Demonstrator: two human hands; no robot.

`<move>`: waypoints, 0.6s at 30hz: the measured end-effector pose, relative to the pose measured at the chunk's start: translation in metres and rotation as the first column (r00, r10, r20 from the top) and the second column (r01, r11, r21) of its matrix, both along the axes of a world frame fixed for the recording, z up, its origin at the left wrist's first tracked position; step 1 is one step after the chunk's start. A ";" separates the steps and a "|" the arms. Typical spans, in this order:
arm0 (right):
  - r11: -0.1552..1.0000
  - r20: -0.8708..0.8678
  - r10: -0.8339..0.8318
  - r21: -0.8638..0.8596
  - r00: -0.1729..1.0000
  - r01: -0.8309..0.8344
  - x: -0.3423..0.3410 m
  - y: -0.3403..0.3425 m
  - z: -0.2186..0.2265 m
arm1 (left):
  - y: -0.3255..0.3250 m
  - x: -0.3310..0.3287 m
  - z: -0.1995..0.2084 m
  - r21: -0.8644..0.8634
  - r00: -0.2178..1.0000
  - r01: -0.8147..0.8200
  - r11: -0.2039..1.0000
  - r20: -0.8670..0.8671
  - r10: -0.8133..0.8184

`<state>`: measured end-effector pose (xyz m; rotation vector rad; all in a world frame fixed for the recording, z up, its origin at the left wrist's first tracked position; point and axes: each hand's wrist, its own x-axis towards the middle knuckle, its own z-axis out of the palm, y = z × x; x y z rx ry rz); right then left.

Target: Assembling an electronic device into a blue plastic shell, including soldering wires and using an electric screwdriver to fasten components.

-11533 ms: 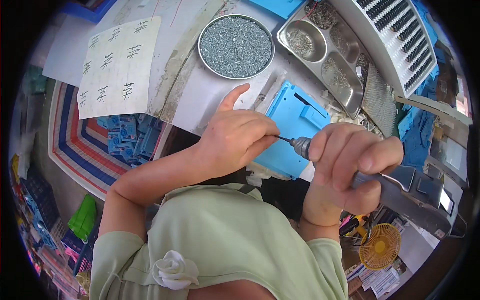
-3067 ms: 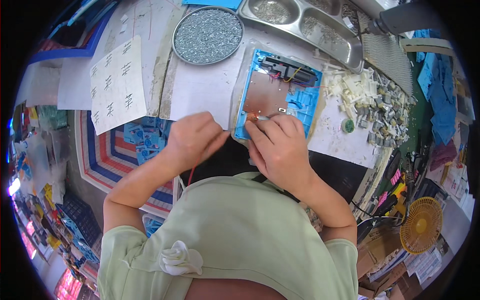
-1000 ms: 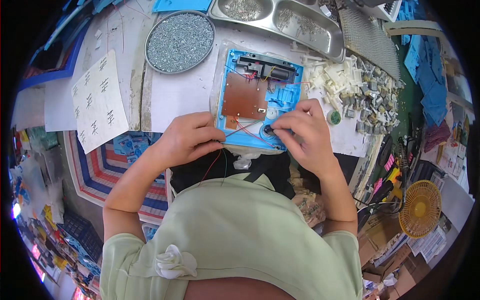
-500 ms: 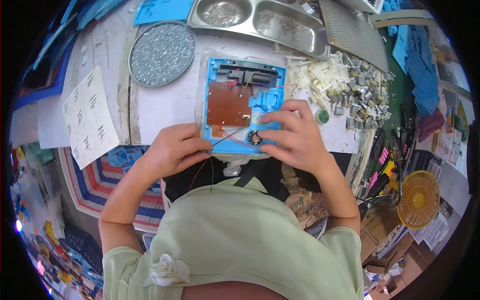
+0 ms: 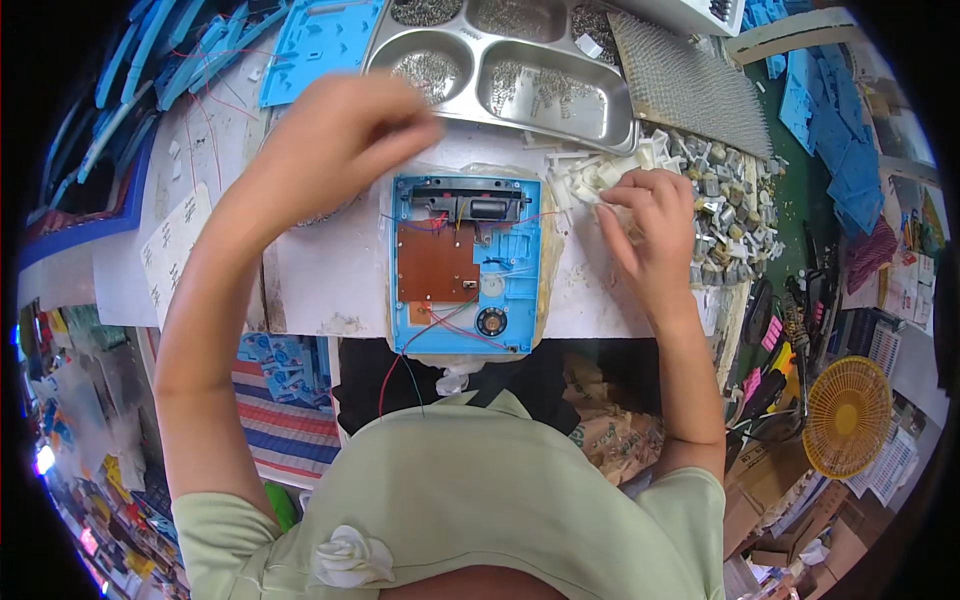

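right hand (image 5: 650, 225) fingers pinched together in pile of small white plastic parts (image 5: 590, 180), right of open blue casing (image 5: 465, 265) | left hand (image 5: 335, 135) raised far-left, blurred, grip unclear | parts look light, stiff, slippery; pinch 1 by its edges

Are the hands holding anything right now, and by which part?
It cannot be told for sure. The right hand has its fingertips in the pile of small white plastic parts; the grip is hidden. The left hand is blurred, with nothing visible in it.
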<state>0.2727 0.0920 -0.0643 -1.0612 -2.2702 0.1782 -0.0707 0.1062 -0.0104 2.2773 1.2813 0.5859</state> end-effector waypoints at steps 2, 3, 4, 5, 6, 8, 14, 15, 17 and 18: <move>0.983 -0.254 -0.012 -0.180 0.967 -0.035 0.000 -0.005 0.004 | 0.053 0.034 -0.029 0.358 0.984 0.177 0.917 -0.065 -0.164; 0.944 -0.414 -0.064 -0.320 0.908 -0.080 0.002 -0.013 0.005 | 0.069 0.050 -0.039 0.335 0.961 0.269 0.903 -0.155 -0.229; 0.886 -0.547 -0.147 -0.444 0.824 -0.136 0.005 -0.023 0.005 | 0.084 0.066 -0.047 0.305 0.924 0.365 0.880 -0.236 -0.301; 0.854 -0.631 -0.171 -0.477 0.757 -0.205 0.010 -0.029 0.005 | 0.097 0.075 -0.051 0.274 0.886 0.426 0.863 -0.320 -0.336; 0.813 -0.666 -0.227 -0.531 0.710 -0.239 0.014 -0.035 0.009 | 0.107 0.081 -0.053 0.235 0.840 0.479 0.846 -0.401 -0.365; 0.717 -0.710 -0.345 -0.621 0.614 -0.316 0.022 -0.043 0.019 | 0.118 0.086 -0.058 0.212 0.790 0.536 0.817 -0.467 -0.397; 0.523 -0.719 -0.467 -0.694 0.514 -0.495 0.034 -0.063 0.020 | 0.099 0.080 -0.043 0.260 0.893 0.300 0.918 -0.414 -0.175; 0.524 -0.668 -0.456 -0.735 0.587 -0.430 0.036 -0.066 0.021 | 0.094 0.071 -0.034 0.235 0.895 0.187 0.954 -0.441 -0.066; 0.632 -0.599 -0.367 -0.722 0.712 -0.281 0.032 -0.077 0.027 | 0.040 0.043 0.003 0.262 0.997 0.049 0.964 -0.068 -0.033; 0.686 -0.547 -0.332 -0.699 0.769 -0.201 0.027 -0.082 0.028 | 0.007 0.036 0.012 0.126 0.997 -0.004 0.992 0.075 -0.006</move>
